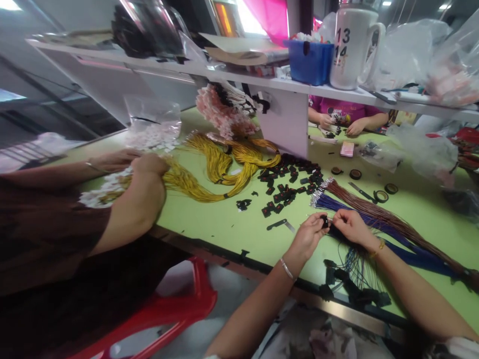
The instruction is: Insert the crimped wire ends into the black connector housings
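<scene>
Between the fingertips of my left hand point(312, 232) is a small black connector housing point(325, 222). Close beside it, my right hand point(350, 225) is pinched at the housing's right side; it seems to hold a thin wire end, too small to see clearly. Bundles of brown wires point(370, 214) and blue wires point(407, 255) with silvery metal tips lie behind and right of my hands. Loose black housings point(288, 192) are scattered beyond my left hand. Below my right wrist sit black connectors with wires point(350, 284) at the table edge.
A co-worker's arms point(138, 199) reach over white connectors point(108, 187) at left, beside yellow wire bundles point(209, 164). Another person point(348, 112) works across the table. Tape rolls point(381, 196) and a small blade point(277, 224) lie nearby. A shelf point(239, 77) holds a mug point(352, 47) and blue bin point(310, 62).
</scene>
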